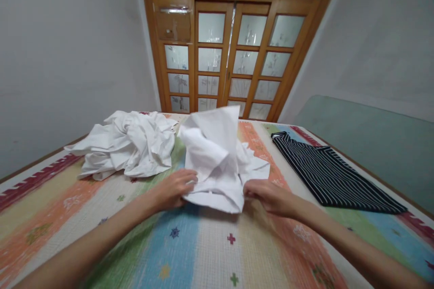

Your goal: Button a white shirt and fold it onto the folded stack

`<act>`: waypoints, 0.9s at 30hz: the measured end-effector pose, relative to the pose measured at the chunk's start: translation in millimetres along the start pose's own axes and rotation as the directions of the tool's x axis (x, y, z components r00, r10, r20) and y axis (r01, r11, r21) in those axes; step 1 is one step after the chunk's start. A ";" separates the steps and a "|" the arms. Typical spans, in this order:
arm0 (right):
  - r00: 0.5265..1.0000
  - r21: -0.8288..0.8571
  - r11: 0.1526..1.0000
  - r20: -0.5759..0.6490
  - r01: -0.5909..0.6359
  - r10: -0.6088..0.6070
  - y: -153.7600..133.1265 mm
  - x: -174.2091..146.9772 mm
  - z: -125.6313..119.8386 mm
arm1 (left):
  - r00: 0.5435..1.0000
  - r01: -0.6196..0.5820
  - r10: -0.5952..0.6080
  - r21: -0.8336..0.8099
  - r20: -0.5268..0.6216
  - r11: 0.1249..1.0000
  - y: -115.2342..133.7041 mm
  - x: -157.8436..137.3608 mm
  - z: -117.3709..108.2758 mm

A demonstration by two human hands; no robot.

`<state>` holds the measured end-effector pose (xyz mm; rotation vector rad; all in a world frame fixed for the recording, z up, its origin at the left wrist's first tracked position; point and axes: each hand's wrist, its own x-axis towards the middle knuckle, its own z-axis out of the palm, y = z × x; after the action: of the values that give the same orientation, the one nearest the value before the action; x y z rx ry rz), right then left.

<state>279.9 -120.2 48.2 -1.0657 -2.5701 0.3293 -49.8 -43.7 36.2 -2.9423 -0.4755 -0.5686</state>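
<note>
A crumpled white shirt is bunched up in front of me, part of it standing up in a peak. My left hand is closed on its near left edge, fingers curled over the cloth. At its near right edge, my right hand pinches the fabric in a closed grip. Between the hands runs a folded band of the shirt, slightly raised toward me. The shirt's far part trails to the right behind this band, and its full shape is hidden in the folds.
Left of the shirt lies a heap of crumpled white cloth. A folded black garment with white stripes rests flat at the right. All lie on a colourful striped bedspread. Beyond stand wooden doors with glass panes, between pale walls.
</note>
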 end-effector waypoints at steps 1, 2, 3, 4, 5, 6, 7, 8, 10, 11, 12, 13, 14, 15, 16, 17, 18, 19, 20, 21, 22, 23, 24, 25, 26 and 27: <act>0.997 0.060 0.997 0.063 -0.048 0.044 -0.7 -3.4 7.9 | 0.999 -0.024 0.026 -0.059 0.040 0.998 5.4 -7.1 4.5; 0.992 0.100 0.991 0.096 -0.091 0.081 -2.1 -4.5 13.1 | 0.997 -0.030 0.039 -0.127 0.065 0.991 9.8 -11.4 6.5; 0.988 0.122 0.984 0.099 -0.128 0.116 -3.3 -3.6 16.0 | 0.996 -0.019 0.036 -0.197 0.085 0.980 12.7 -13.3 6.5; 0.986 0.127 0.979 0.074 -0.159 0.151 -3.6 -1.0 17.0 | 0.995 0.020 0.007 -0.261 0.102 0.965 14.0 -13.0 4.9; 0.983 0.119 0.976 0.028 -0.182 0.180 -2.6 2.9 16.8 | 0.992 0.070 -0.034 -0.317 0.119 0.946 13.8 -10.9 2.5; 0.979 0.100 0.975 -0.028 -0.198 0.202 0.0 7.7 15.9 | 0.988 0.123 -0.078 -0.362 0.135 0.924 12.3 -7.4 0.0; 0.972 0.069 0.974 -0.089 -0.214 0.220 4.1 13.0 15.0 | 0.981 0.178 -0.131 -0.389 0.145 0.904 10.2 -2.7 -1.8; 0.961 0.031 0.972 -0.151 -0.232 0.234 9.2 18.4 14.6 | 0.971 0.235 -0.194 -0.391 0.141 0.890 7.9 2.7 -2.4; 0.941 -0.058 0.966 -0.247 -0.252 0.230 20.7 29.1 16.5 | 0.942 0.335 -0.324 -0.332 0.090 0.882 4.1 15.2 1.3; 0.937 -0.107 0.962 -0.277 -0.250 0.212 26.0 34.2 18.7 | 0.928 0.367 -0.369 -0.278 0.050 0.888 2.7 21.6 5.4; 0.936 -0.158 0.957 -0.298 -0.244 0.190 30.4 39.1 21.4 | 0.921 0.383 -0.391 -0.217 0.008 0.898 1.6 27.9 10.6; 0.936 -0.208 0.948 -0.310 -0.240 0.168 33.8 43.8 24.3 | 0.920 0.383 -0.391 -0.158 -0.026 0.910 0.5 33.7 16.2; 0.937 -0.258 0.935 -0.313 -0.241 0.156 36.2 48.3 27.0 | 0.925 0.373 -0.378 -0.107 -0.042 0.922 -0.9 39.0 21.8; 0.936 -0.306 0.916 -0.313 -0.258 0.159 37.8 52.5 29.1 | 0.931 0.360 -0.363 -0.065 -0.041 0.931 -2.8 43.6 26.7; 0.931 -0.347 0.892 -0.317 -0.291 0.180 39.1 56.3 30.5 | 0.934 0.355 -0.356 -0.033 -0.029 0.934 -5.4 47.4 30.4; 0.921 -0.378 0.864 -0.326 -0.332 0.212 40.6 59.5 31.1 | 0.932 0.362 -0.362 -0.008 -0.014 0.932 -8.7 50.5 32.6; 0.905 -0.397 0.835 -0.346 -0.380 0.247 42.6 61.9 31.0 | 0.925 0.381 -0.381 0.011 -0.005 0.925 -12.7 52.8 33.1; 0.884 -0.405 0.808 -0.376 -0.428 0.279 45.5 63.5 30.5 | 0.913 0.408 -0.408 0.022 -0.006 0.913 -17.3 54.5 31.9; 0.860 -0.401 0.787 -0.410 -0.470 0.305 49.4 64.3 29.7 | 0.896 0.444 -0.444 0.024 -0.026 0.896 -22.2 55.5 29.1; 0.835 -0.383 0.775 -0.445 -0.504 0.323 54.2 64.3 28.9 | 0.871 0.489 -0.487 0.014 -0.067 0.872 -27.4 56.1 25.0; 0.813 -0.352 0.774 -0.475 -0.527 0.338 59.8 63.5 28.2 | 0.837 0.537 -0.534 -0.010 -0.119 0.844 -32.7 56.1 19.9; 0.793 -0.310 0.782 -0.497 -0.541 0.352 65.5 62.2 27.7 | 0.797 0.581 -0.580 -0.047 -0.170 0.812 -38.0 55.6 14.2; 0.780 -0.262 0.797 -0.507 -0.544 0.366 70.9 60.4 27.5 | 0.752 0.620 -0.624 -0.094 -0.211 0.779 -43.2 54.7 8.5; 0.770 -0.207 0.814 -0.510 -0.543 0.383 75.5 58.5 27.5 | 0.705 0.653 -0.667 -0.145 -0.243 0.743 -48.0 53.2 3.2; 0.757 -0.145 0.825 -0.508 -0.545 0.411 78.9 56.5 27.8 | 0.659 0.679 -0.705 -0.198 -0.263 0.708 -52.4 51.2 -1.3; 0.745 -0.079 0.832 -0.496 -0.550 0.446 80.8 54.5 28.3 | 0.615 0.698 -0.740 -0.247 -0.274 0.672 -56.0 48.8 -4.8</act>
<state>284.4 -27.5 7.1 -1.6913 -1.8899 -0.0943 -26.6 22.3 61.7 -2.5251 -1.6545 -1.2090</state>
